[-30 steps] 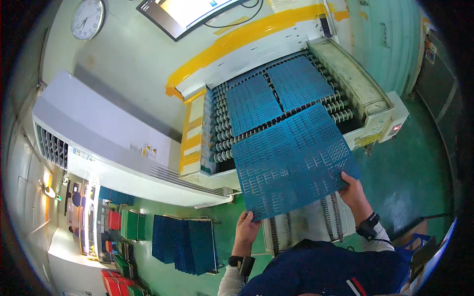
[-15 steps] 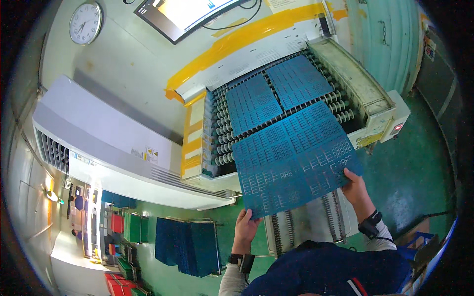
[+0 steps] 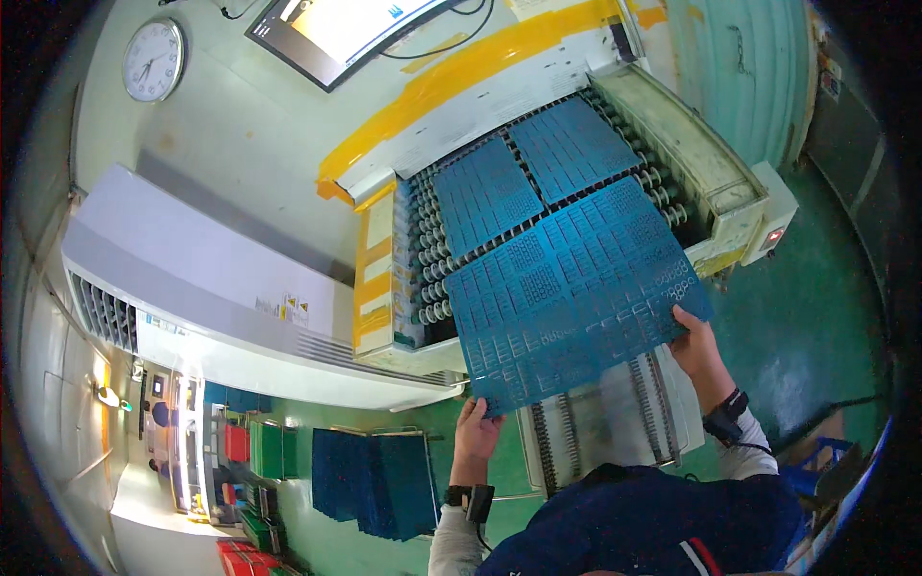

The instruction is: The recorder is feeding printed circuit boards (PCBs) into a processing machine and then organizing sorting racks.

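A blue grid tray is held flat in both hands over the near end of a roller conveyor.

Head view: the blue grid tray (image 3: pixel 576 298) is gripped at its near edge, the left hand (image 3: pixel 477 427) at the near-left corner and the right hand (image 3: pixel 697 348) at the near-right corner, the fingers of each closed around the rim with thumbs on top. A wide, two-cornered hold is judged to keep so broad and thin a panel level. Its far edge lies over the roller conveyor (image 3: pixel 427 250), just short of two more blue trays (image 3: pixel 533 173) lying side by side on the rollers toward the far end. Below the tray a white slotted rack (image 3: pixel 615 422) is seen, and a stack of blue trays (image 3: pixel 375 485) stands on the green floor (image 3: pixel 816 317) to the left.
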A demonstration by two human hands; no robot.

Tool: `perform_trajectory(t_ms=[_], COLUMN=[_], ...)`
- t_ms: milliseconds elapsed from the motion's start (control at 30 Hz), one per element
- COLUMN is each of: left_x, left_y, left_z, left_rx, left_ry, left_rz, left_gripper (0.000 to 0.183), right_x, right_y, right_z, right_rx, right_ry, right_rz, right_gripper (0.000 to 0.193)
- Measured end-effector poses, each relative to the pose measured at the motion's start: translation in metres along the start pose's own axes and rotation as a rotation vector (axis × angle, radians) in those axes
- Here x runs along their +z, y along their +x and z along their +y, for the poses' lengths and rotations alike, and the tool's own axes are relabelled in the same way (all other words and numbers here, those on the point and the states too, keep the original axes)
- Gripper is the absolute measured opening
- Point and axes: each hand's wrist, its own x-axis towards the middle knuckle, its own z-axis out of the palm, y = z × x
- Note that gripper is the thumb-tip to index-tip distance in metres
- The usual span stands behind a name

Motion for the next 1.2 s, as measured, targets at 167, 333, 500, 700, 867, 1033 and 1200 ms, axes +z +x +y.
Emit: perform_trajectory(t_ms=[167, 333, 500, 700, 867, 1033, 1200], left_x=[0.004, 0.000, -0.001, 0.002, 0.006, 0.003, 0.004], left_y=[0.007, 0.021, 0.026, 0.030, 0.034, 0.040, 0.048], left_z=[0.005, 0.007, 0.006, 0.011, 0.013, 0.020, 0.026], left_rx=[0.008, 0.016, 0.026, 0.020, 0.037, 0.025, 0.009], left_ry=[-0.012, 0.000, -0.021, -0.006, 0.003, 0.021, 0.044], left_rz=[-0.039, -0.060, -0.023, -0.076, -0.014, -0.028, -0.038], left_gripper=[0.012, 0.012, 0.014, 0.014, 0.014, 0.014, 0.016], right_x=[0.014, 0.003, 0.005, 0.012, 0.013, 0.004, 0.014], right_y=[0.002, 0.017, 0.019, 0.023, 0.031, 0.041, 0.043], right_z=[-0.004, -0.003, -0.006, -0.006, -0.006, -0.008, -0.016], right_rx=[0.009, 0.018, 0.029, 0.004, -0.018, -0.001, 0.008], right_ry=[0.011, -0.010, -0.010, -0.020, -0.009, -0.030, -0.055], right_rz=[-0.052, -0.011, -0.026, -0.038, -0.050, -0.047, 0.016], right_gripper=[0.028, 0.030, 0.031, 0.031, 0.030, 0.029, 0.028])
